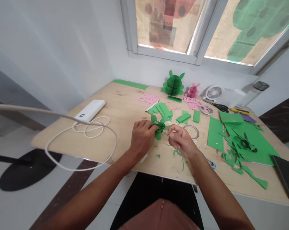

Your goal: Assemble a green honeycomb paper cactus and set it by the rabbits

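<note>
My left hand [143, 135] is closed on a small green paper cutout [158, 135] with rounded lobes, held just above the table. A pointed green end of it reaches toward my right hand [181, 139], whose fingers are pinched together beside it. Whether those fingers grip that tip or some tiny piece is too small to tell. Behind the hands lie cut green paper pieces [164, 110] and a white pen [152, 106]. Just past my right hand is a roll of tape [191, 132]. Green paper scraps [179, 155] lie on the table between my forearms.
A green honeycomb paper figure [174, 84] and a pink one [193, 91] stand at the wall. Scissors [219, 106], a yellow cutter [240, 111], green sheets [259, 140] and a dark phone-like slab [285, 175] lie right. A white power bank [90, 110] with a looping cable [115, 140] lies left.
</note>
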Demonstrator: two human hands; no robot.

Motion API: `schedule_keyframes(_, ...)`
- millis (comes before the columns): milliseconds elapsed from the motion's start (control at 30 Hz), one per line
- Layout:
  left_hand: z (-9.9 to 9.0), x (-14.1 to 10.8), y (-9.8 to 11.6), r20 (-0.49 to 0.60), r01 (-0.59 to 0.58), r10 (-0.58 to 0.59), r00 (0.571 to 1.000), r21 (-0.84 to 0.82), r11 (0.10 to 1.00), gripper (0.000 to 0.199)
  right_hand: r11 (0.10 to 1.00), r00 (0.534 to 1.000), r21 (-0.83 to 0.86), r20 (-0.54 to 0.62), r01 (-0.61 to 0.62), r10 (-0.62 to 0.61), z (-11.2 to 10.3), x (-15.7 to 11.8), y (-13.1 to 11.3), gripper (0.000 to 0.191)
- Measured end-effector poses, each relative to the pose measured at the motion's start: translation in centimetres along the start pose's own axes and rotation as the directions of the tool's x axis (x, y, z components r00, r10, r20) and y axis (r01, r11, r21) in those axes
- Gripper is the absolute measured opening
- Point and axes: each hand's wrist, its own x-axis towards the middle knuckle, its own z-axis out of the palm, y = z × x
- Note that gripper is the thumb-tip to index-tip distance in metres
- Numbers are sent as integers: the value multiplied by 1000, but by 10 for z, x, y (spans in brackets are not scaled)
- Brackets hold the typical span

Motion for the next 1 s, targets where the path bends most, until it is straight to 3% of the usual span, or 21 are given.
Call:
schedule_keyframes(500, 3, -8, 2, 36, -18, 17, 999, 39, 999, 13, 1000, 1000, -3, -11, 18, -18, 0, -1, -4, 22)
schedule_keyframes(1000, -2, -14, 7, 62, -5, 11, 998, -89, 996, 12, 1000, 999, 6, -32, 2, -2, 0, -2, -6, 26)
